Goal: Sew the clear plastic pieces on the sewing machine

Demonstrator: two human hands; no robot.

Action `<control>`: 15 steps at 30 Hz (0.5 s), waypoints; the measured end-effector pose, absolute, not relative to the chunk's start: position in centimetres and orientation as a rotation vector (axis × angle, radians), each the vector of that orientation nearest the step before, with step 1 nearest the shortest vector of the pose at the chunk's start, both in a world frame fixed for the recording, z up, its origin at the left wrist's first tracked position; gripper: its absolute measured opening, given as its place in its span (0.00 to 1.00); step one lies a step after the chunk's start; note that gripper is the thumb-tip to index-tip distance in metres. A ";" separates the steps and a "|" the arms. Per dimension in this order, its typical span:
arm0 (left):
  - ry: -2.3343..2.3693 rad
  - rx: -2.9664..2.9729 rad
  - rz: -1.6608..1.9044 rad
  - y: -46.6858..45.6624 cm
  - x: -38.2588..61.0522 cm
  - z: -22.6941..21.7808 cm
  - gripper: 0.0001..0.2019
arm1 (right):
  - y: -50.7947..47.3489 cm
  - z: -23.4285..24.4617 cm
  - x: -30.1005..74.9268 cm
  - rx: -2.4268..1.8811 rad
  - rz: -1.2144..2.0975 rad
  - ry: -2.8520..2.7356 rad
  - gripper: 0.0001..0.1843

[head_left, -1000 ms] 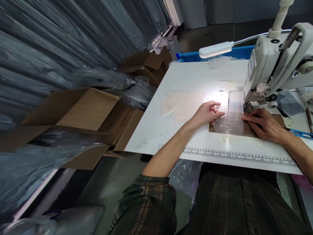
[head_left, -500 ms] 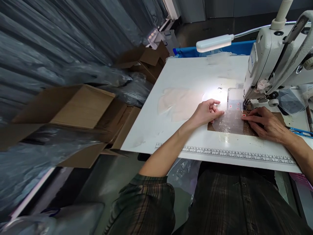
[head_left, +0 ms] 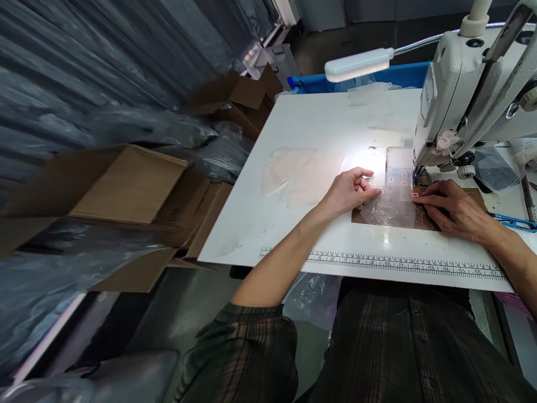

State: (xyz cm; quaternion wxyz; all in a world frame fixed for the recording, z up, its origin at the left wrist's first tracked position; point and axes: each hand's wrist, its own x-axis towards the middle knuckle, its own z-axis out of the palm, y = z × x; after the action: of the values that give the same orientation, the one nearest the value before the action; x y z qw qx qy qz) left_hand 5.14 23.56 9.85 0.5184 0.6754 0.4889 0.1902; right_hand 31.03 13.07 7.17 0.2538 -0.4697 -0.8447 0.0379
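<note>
A small sheer, whitish piece of fabric (head_left: pixel 390 204) lies under the sewing machine (head_left: pixel 444 95), by its presser foot (head_left: pixel 418 176). My left hand (head_left: pixel 352 190) is at the fabric's left edge, thumb and index finger pinching it and the other fingers curled. My right hand (head_left: pixel 455 210) rests at the right edge just in front of the foot. Its fingers are stretched out and slightly apart, the tips touching the fabric beside a small red mark (head_left: pixel 415 195). A brown sheet (head_left: pixel 428 221) lies beneath the fabric.
Pale fabric pieces (head_left: pixel 302 173) lie on the white table (head_left: pixel 239 224), left of my hands. A ruler strip (head_left: pixel 386 263) runs along the front edge. A lamp (head_left: pixel 358 64) hangs above. Blue snips (head_left: pixel 514 222) lie at right. Cardboard boxes (head_left: pixel 126 184) stand left.
The view has shifted slightly, so the table and machine sit a little further left and higher. Both hands keep nearly the same place on the fabric.
</note>
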 end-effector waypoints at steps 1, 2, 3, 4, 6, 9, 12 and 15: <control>1.186 1.612 0.449 23.5 5.2 10.0 0.20 | 13.0 7.3 31.0 -1.283 0.118 -2.294 0.19; 1.196 1.605 0.445 23.4 5.3 10.2 0.20 | 13.0 7.4 31.0 -1.289 0.136 -2.290 0.19; 1.201 1.598 0.441 23.4 5.3 10.3 0.21 | 12.9 7.5 30.9 -1.297 0.154 -2.283 0.19; 1.203 1.593 0.439 23.4 5.4 10.3 0.21 | 12.9 7.7 30.9 -1.309 0.170 -2.270 0.19; 1.201 1.591 0.433 23.3 5.4 10.4 0.22 | 12.8 7.9 30.8 -1.349 0.194 -2.243 0.19; 1.188 1.608 0.428 23.3 5.3 10.1 0.23 | 12.7 8.1 30.8 -1.402 0.196 -2.201 0.20; 1.163 1.651 0.438 23.4 5.1 9.6 0.23 | 12.6 8.1 30.8 -1.396 0.154 -2.172 0.19; 1.116 1.688 0.472 23.7 4.8 9.0 0.21 | 12.4 8.1 31.0 -1.391 0.185 -2.165 0.19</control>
State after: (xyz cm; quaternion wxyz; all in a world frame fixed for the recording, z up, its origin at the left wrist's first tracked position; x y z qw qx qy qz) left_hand 4.84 23.70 8.99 0.5070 0.7003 0.4630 0.1956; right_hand 30.95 12.40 8.12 0.2772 -0.5180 -0.8063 0.0688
